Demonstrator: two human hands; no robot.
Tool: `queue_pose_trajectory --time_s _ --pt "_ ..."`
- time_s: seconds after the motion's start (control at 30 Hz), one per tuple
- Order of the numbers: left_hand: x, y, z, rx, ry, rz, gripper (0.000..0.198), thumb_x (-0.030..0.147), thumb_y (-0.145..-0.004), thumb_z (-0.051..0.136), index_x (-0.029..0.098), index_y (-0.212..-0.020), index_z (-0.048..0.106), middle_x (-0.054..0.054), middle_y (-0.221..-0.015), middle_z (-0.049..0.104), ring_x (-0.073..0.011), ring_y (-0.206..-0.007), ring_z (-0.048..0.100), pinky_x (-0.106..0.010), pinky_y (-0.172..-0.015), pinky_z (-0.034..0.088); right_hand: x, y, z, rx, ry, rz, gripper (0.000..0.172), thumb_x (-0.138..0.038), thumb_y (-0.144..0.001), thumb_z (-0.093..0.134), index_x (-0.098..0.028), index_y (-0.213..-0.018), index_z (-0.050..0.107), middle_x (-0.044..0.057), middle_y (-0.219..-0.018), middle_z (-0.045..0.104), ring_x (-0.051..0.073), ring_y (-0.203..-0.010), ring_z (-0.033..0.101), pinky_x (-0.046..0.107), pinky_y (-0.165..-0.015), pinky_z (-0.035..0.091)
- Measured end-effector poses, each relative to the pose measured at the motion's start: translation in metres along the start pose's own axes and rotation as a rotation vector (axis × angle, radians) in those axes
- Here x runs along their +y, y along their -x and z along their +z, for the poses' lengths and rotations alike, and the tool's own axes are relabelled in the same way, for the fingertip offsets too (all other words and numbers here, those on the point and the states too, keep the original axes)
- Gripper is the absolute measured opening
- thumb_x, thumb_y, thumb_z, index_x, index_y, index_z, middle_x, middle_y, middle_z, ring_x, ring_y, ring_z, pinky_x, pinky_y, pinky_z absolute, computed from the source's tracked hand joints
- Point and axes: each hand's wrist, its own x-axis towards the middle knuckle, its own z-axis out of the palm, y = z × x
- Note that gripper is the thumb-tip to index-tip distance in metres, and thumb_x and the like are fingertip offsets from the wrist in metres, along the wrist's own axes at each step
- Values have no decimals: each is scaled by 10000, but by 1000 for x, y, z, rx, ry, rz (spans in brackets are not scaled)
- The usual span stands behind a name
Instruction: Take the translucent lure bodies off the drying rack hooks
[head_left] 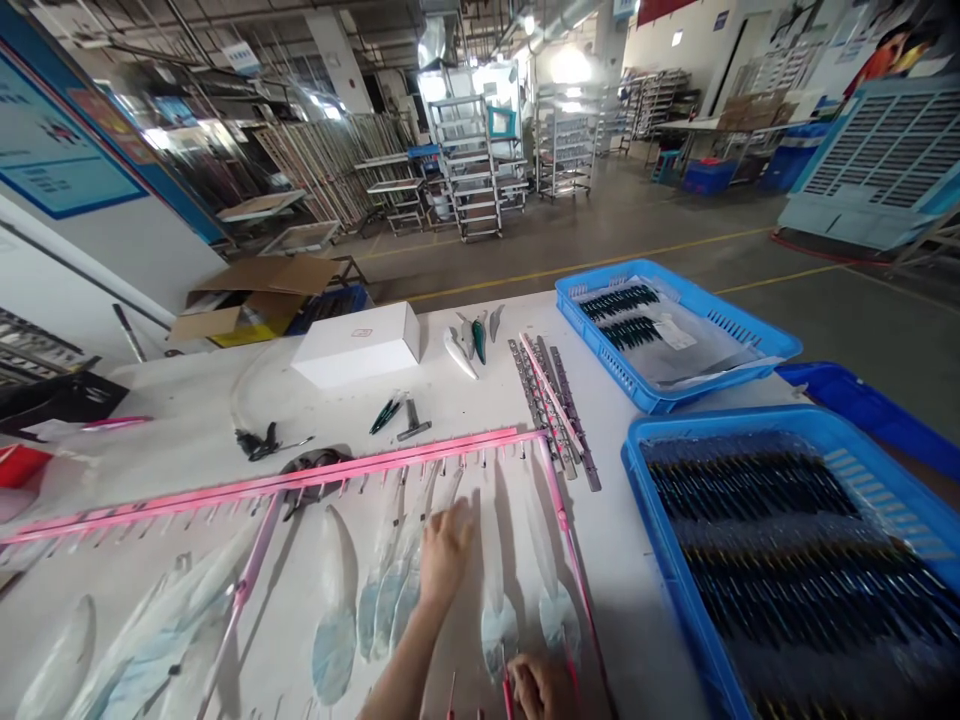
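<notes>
1. Far left on wall, blue poster [52, 150]: print too blurred to read.
2. Next over, pink rack [300, 485] lies across white table [172, 440], pale blades [334, 610] strung under its bar.
3. White box [356, 345] behind: small red label, unreadable.
4. L hand [446, 550]: fingers flat on blades just below bar, gripping nothing.
5. R hand [536, 685]: curled by rack's side rail, low in view; can't tell if it grips.
6. Best, I'd say: steady rack w/ R, shift one blade at a time, light touch.
7. Blue trays [720, 417] at right: dark parts, no legible marks.
</notes>
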Motion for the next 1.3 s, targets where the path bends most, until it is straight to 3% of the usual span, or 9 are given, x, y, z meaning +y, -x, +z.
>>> queue_pose_trajectory --time_s 0.07,0.27,0.43,0.6,0.7,0.83,0.97,1.13,1.3 --pt "-13 -3 -22 90 -212 73 371 212 -633 743 245 -1002 712 -124 -1055 599 -363 -1089 501 -463 -960 387 -3 -4 -3 -13 -39 19 711 -626 -1006 128 -231 -769 670 35 -587 651 174 -528 624 253 -564 492" --pt "-59 0 -89 30 -435 -3 342 118 -627 653 205 -954 701 -99 -855 585 -383 -1056 508 -530 -998 328 -24 -12 -32 -124 -22 1 681 -581 -1016 149 -186 -731 626 53 -666 651 187 -643 621 279 -628 469" --pt "-56 10 -149 -80 -79 -228 512 234 -583 793 198 -1082 682 -45 -785 635 -303 -894 597 -401 -879 427 -61 -3 -30 -88 75 3 432 -340 -1005 311 -173 -969 708 88 -897 742 204 -847 688 273 -769 485" --pt "-27 59 -185 -257 513 -348 749 393 -590 870 220 -1264 592 -35 -893 687 -213 -803 609 -298 -750 473 -123 -2 2 -408 421 212 290 -271 -933 525 -174 -788 756 82 -757 752 219 -743 708 268 -650 459" --pt "-4 79 -184 -261 704 -340 640 422 -571 884 203 -1118 634 -30 -832 677 -196 -729 604 -287 -665 483 -141 -8 22 -458 580 276 257 -379 -849 659 -159 -814 786 131 -814 762 294 -825 723 309 -681 477" --pt "12 84 -163 -18 928 -285 579 366 -574 862 251 -1085 614 30 -804 643 -150 -759 601 -249 -670 491 -143 -7 34 -417 625 304 212 -311 -849 661 -147 -911 780 138 -895 762 279 -883 715 291 -695 460" --pt "-7 86 -141 -2 1176 -366 519 228 -523 790 263 -1010 615 43 -849 652 -142 -818 618 -235 -666 499 -143 3 29 -377 592 285 222 -220 -931 539 -181 -967 755 94 -914 756 229 -898 696 275 -748 437" --pt "-43 100 -117 30 1179 -633 344 199 -577 783 209 -854 579 44 -661 610 -111 -602 584 -224 -586 487 -154 9 22 -357 593 297 218 -182 -927 539 -166 -1058 712 107 -979 740 237 -950 676 283 -779 441" --pt "-47 110 -107 14 1160 -638 368 172 -620 811 204 -900 575 44 -626 584 -114 -549 570 -217 -523 466 -163 2 21 -442 571 288 249 -130 -936 499 -115 -1086 697 146 -995 742 265 -951 693 309 -792 484"
